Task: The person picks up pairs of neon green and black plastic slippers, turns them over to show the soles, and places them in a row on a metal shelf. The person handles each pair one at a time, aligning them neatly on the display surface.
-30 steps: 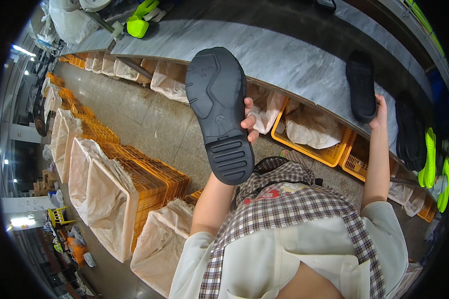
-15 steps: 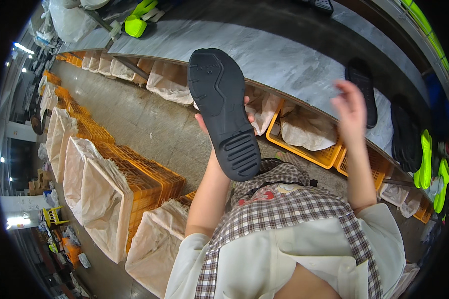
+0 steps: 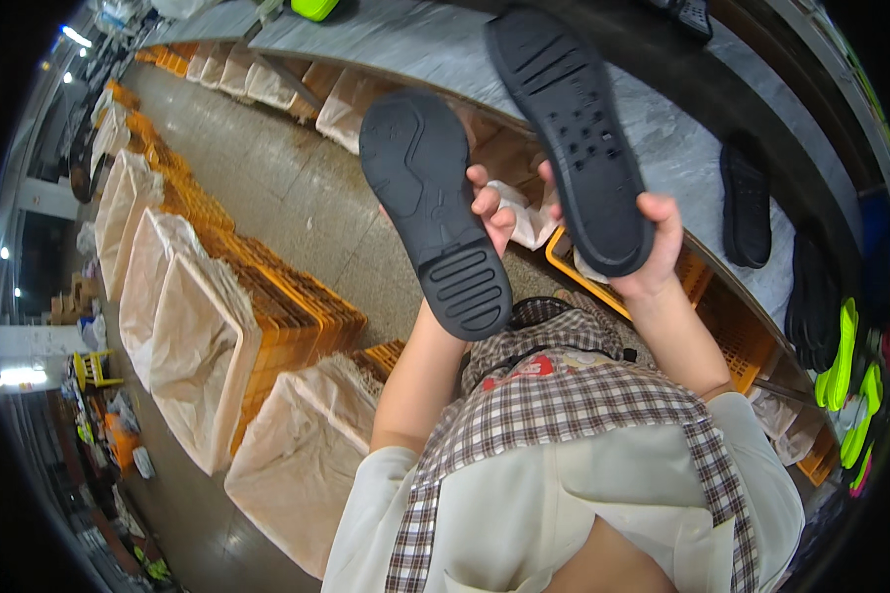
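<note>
My left hand [image 3: 491, 210] grips a black shoe sole [image 3: 420, 188] from beneath, its ridged heel end toward me and the grooved tread facing up. Beside it, a second black sole [image 3: 588, 148] is held up in my right hand [image 3: 658, 247], thumb along one edge and fingertips at the other. That one shows several small holes in its middle and long slots near the far end. The two soles are apart, both tilted in front of the table edge. Another black sole [image 3: 747, 208] lies on the grey table [image 3: 677, 128], to the right of my right hand.
Further right are a bundle of black soles [image 3: 811, 306] and neon green pieces [image 3: 838, 356]. Orange crates with pale cloth liners [image 3: 168, 336] line the floor on my left. More lined crates, including an orange crate [image 3: 732, 356], sit under the table.
My right hand, empty and blurred over the table before, now holds a second black sole up beside the first. My left hand keeps its sole, shifted slightly, with more fingers showing.
</note>
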Demonstrator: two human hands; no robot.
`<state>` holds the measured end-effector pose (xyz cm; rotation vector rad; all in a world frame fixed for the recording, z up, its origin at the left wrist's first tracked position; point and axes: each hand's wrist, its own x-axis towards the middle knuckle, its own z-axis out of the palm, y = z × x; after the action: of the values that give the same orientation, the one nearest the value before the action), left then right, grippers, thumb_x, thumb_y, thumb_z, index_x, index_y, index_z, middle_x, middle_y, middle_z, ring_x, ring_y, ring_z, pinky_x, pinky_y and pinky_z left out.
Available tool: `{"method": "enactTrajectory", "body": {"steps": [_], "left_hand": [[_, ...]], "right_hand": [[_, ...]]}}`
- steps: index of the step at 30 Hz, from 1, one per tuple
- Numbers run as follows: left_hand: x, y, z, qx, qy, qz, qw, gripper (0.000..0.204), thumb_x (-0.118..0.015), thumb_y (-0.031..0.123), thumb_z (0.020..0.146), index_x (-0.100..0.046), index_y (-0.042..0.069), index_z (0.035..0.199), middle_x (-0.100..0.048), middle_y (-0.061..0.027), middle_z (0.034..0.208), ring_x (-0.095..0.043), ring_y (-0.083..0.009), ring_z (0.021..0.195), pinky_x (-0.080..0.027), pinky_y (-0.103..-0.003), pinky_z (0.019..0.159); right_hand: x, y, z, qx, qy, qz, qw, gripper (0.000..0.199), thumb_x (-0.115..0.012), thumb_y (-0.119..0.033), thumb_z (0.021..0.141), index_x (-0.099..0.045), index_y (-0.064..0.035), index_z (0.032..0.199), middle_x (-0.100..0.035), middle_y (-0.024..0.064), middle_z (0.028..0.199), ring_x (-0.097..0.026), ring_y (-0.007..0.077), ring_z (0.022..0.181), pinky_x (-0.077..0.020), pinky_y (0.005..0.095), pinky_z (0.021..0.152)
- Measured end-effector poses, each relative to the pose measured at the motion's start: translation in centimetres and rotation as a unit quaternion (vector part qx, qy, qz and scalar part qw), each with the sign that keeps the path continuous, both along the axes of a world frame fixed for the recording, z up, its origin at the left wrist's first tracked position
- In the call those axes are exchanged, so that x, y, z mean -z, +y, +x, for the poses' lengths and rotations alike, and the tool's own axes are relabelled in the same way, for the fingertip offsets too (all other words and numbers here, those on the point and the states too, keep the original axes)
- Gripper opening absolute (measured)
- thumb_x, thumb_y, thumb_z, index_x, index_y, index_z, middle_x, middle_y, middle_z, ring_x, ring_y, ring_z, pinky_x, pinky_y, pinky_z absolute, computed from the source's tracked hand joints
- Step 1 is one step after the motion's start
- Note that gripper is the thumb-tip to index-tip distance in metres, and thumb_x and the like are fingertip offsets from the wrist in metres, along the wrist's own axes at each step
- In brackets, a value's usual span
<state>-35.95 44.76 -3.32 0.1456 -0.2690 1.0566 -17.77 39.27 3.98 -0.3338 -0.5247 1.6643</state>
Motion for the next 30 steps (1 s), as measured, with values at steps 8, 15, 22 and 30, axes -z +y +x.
{"method": "enactTrajectory", "body": {"steps": [8, 15, 22, 30], "left_hand": [[-0.9, 0.2, 0.4, 0.045, -0.06, 0.007, 0.997, 0.042, -0.053, 0.032, 0.092, -0.048, 0.008, 0.127, -0.051, -0.0098, 0.121, -0.05, -0.0175, 0.091, -0.038, -0.032, 0.08], [-1.4, -0.8, 1.8, -0.04, 0.19, -0.067, 0.979, 0.077, -0.04, 0.067, 0.083, -0.044, 0.009, 0.133, -0.051, -0.013, 0.128, -0.052, -0.0247, 0.114, -0.045, -0.042, 0.091], [-1.9, -2.7, 6.1, -0.226, 0.518, 0.046, 0.824, 0.047, -0.042, 0.015, 0.099, -0.022, 0.008, 0.141, -0.039, -0.0135, 0.133, -0.046, -0.0259, 0.117, -0.045, -0.037, 0.096], [-2.8, -2.1, 8.0, -0.169, 0.614, 0.309, 0.706, 0.063, -0.059, 0.017, 0.089, -0.027, 0.007, 0.143, -0.029, -0.0116, 0.147, -0.031, -0.0286, 0.134, -0.032, -0.044, 0.105]], "right_hand": [[0.5, -0.6, 0.1, 0.091, -0.097, 0.029, 0.991, 0.077, -0.057, -0.025, 0.073, -0.029, -0.0005, 0.14, -0.048, 0.0222, 0.128, -0.053, 0.0295, 0.117, -0.0493, 0.0389, 0.094], [2.6, -2.0, -1.1, 0.082, -0.383, 0.079, 0.917, 0.093, -0.072, -0.026, 0.071, -0.022, -0.0022, 0.146, -0.027, 0.0156, 0.147, -0.034, 0.0256, 0.133, -0.0265, 0.0384, 0.109], [4.2, -3.1, 0.4, 0.118, -0.641, 0.081, 0.754, 0.096, -0.074, -0.036, 0.074, -0.02, 0.0058, 0.141, -0.033, 0.0288, 0.138, -0.033, 0.0429, 0.129, -0.0305, 0.0421, 0.107], [-0.5, -6.7, 16.0, 0.414, -0.495, -0.185, 0.741, 0.08, -0.063, 0.003, 0.069, -0.029, 0.0037, 0.14, -0.047, 0.02, 0.132, -0.055, 0.0267, 0.108, -0.0463, 0.0354, 0.093]]}}
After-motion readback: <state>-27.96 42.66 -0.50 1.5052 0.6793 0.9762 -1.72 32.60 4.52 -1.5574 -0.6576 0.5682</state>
